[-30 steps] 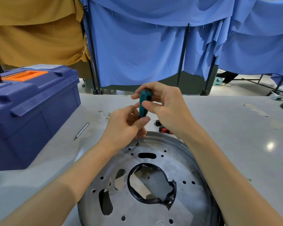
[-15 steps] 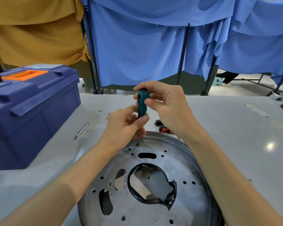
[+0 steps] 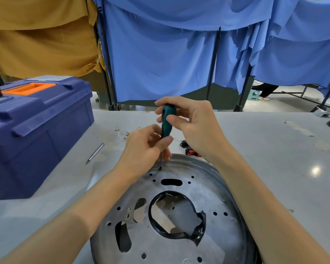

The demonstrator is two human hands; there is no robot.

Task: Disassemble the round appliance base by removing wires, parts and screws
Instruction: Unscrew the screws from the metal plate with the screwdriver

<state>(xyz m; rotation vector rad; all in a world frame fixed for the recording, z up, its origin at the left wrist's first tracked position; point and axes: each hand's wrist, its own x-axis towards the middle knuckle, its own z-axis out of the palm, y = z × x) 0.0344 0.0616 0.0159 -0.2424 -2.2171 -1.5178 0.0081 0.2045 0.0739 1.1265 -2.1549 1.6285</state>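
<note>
Teal-handled screwdriver (image 3: 167, 121) stands upright at frame centre, my right hand (image 3: 194, 124) pinching its top. My left hand (image 3: 145, 147) grips its lower shaft, its tip on the round metal base (image 3: 213, 195) lying bottom centre.

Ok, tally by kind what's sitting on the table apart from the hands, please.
Round metal base: 1
Teal-handled screwdriver: 1
Blue toolbox: 1
Loose metal bit: 1
Small black-and-red parts: 2
Loose wire: 1
Total: 7
</note>
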